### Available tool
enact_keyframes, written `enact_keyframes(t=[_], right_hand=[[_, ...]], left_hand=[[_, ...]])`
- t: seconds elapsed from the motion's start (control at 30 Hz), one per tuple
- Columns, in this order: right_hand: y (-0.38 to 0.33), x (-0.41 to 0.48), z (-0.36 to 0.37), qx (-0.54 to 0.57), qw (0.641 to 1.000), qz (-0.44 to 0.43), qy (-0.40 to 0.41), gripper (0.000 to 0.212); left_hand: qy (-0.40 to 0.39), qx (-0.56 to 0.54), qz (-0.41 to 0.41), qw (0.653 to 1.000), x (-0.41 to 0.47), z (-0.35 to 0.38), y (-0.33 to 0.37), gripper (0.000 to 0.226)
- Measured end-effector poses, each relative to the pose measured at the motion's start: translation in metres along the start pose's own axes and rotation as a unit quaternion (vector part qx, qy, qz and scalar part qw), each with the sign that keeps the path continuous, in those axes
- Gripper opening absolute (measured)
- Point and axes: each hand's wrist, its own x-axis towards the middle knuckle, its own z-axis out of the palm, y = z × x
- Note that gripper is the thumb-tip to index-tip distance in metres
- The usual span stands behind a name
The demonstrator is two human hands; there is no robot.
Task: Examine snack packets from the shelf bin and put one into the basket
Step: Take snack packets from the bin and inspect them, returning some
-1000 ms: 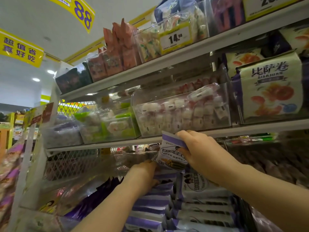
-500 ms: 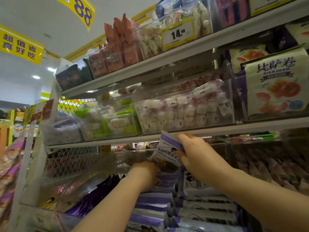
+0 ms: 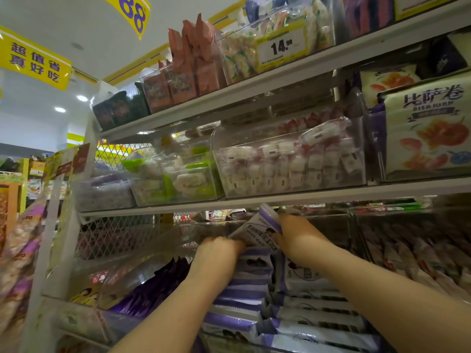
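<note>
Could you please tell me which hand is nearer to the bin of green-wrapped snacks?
Left. The left hand is below the green-snack bin, slightly right; the right hand, gripping a purple-and-white packet, is farther right.

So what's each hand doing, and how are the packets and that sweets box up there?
right hand, gripping the lifted packet by its upper end.
left hand, down among the packets in the bin; fingers hidden.
lifted packet, held above the bin, tilted.
packets in the bin, standing on edge in rows.
clear sweets box, full, on the shelf above.
</note>
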Motion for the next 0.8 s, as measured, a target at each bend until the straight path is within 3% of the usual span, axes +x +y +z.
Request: enact_keyframes(t=[0.1, 0.3, 0.47, 0.63, 0.8], right_hand=[[0.003, 0.000, 0.000, 0.000, 1.000, 0.010, -0.022, 0.023], [0.007, -0.005, 0.010, 0.013, 0.997, 0.020, -0.068, 0.039], [0.006, -0.011, 0.008, -0.016, 0.996, 0.013, -0.086, 0.038], [-0.004, -0.014, 0.002, -0.100, 0.992, 0.011, -0.077, 0.040], [-0.008, -0.023, 0.005, -0.050, 0.997, 0.042, -0.031, 0.048]], left_hand=[[0.185, -0.057, 0.017, 0.981, -0.021, -0.015, -0.011, 0.025], [0.393, -0.147, -0.029, 0.907, -0.059, -0.043, -0.033, 0.023], [0.437, -0.188, -0.083, 0.876, -0.085, -0.057, -0.058, 0.023], [0.432, -0.179, -0.103, 0.878, -0.118, -0.068, -0.080, 0.025], [0.404, -0.175, -0.146, 0.886, -0.159, -0.075, -0.089, 0.022]])
